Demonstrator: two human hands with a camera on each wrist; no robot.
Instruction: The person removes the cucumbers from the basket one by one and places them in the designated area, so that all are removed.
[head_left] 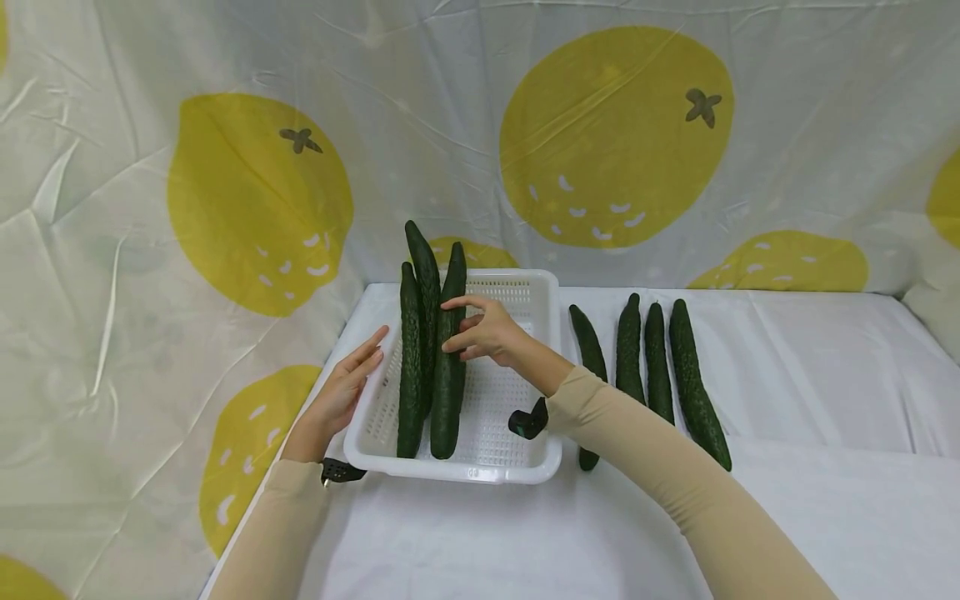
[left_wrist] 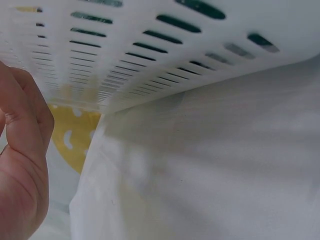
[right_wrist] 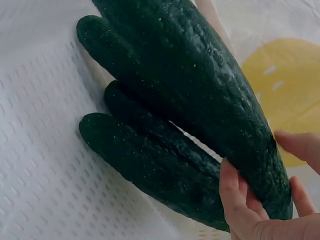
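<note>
A white perforated plastic basket (head_left: 557, 333) holds several dark green cucumbers, leaning lengthwise with their far ends above the back rim. My right hand (head_left: 491, 329) reaches over the basket and grips the rightmost cucumber (head_left: 448, 400), thumb and fingers on either side of it. Left of that stand another cucumber (head_left: 409, 375) and a longer one (head_left: 422, 258). In the right wrist view, the fingers (right_wrist: 235, 192) curve about the upper cucumber (right_wrist: 200, 80). My left hand (head_left: 345, 392) is at the basket's left side, fingers extended along the rim; contact is unclear.
Right of the basket, several more cucumbers (head_left: 697, 383) lie side by side on the white cloth (head_left: 810, 375). My right forearm passes over part of them. A lemon-patterned curtain (head_left: 420, 100) hangs behind and on the left.
</note>
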